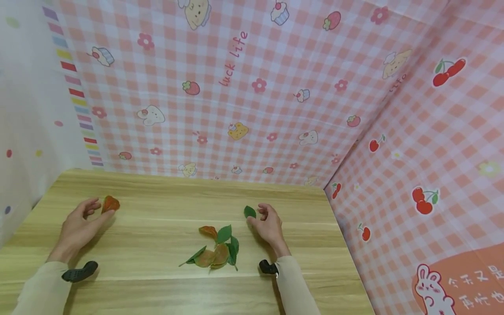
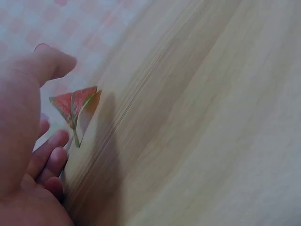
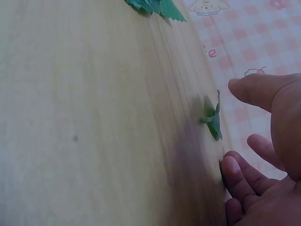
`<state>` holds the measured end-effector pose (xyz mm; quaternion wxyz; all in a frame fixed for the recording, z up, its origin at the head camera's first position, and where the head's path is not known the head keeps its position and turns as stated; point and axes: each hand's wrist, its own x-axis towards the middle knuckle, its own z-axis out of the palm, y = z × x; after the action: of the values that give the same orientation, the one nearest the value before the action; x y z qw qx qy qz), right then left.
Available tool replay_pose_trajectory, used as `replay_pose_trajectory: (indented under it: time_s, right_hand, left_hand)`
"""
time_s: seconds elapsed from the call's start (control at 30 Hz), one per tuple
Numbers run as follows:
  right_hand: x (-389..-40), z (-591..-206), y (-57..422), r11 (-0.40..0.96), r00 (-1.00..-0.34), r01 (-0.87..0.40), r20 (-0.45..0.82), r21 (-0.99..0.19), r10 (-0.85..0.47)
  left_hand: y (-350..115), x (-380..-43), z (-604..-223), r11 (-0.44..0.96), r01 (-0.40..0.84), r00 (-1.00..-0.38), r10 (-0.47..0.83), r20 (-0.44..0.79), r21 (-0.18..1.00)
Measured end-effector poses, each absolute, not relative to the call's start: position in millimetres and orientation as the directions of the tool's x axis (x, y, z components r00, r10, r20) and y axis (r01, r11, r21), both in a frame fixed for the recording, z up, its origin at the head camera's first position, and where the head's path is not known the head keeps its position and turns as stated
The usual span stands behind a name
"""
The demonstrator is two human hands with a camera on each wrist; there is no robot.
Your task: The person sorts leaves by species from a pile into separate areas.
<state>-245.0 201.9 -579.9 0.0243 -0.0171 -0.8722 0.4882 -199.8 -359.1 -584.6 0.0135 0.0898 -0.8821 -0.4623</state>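
A red-orange leaf (image 2: 74, 104) lies on the wooden table at the left. My left hand (image 1: 80, 223) is beside it, thumb and fingers spread apart with nothing between them. In the left wrist view a gap shows between the leaf and the hand. At the right, a single green leaf (image 3: 215, 121) rests on the table. My right hand (image 1: 268, 224) is close to it, the thumb apart from loosely bent fingers; in the right wrist view it holds nothing. Between the hands lies a group of green leaves (image 1: 224, 234) and orange-brown leaves (image 1: 219, 256), partly overlapping.
The light wooden table (image 1: 157, 262) meets a pink checked cloth wall (image 1: 220, 109) at the back and another (image 1: 393, 210) along the right. A white dotted cloth (image 1: 27, 109) hangs at the left. Each wrist wears a black device (image 1: 80, 272).
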Motion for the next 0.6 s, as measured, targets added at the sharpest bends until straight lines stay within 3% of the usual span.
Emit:
replay_pose_trajectory:
  time_s: [0.3,0.6]
  right_hand:
    - [-229.9,-573.6,207.8,0.502,-0.999,-0.019,0.032,-0.865,0.018]
    - [-209.2,-561.3,211.4,0.538,-0.997,-0.071,0.083,-0.84,-0.002]
  left_hand:
    - [-348.8,-187.2,-576.0,0.441,-0.166,-0.975,-0.21,-0.079,0.882]
    - [-312.1,-174.4,-560.9,0.493,-0.033,-0.971,-0.22,0.088,0.87]
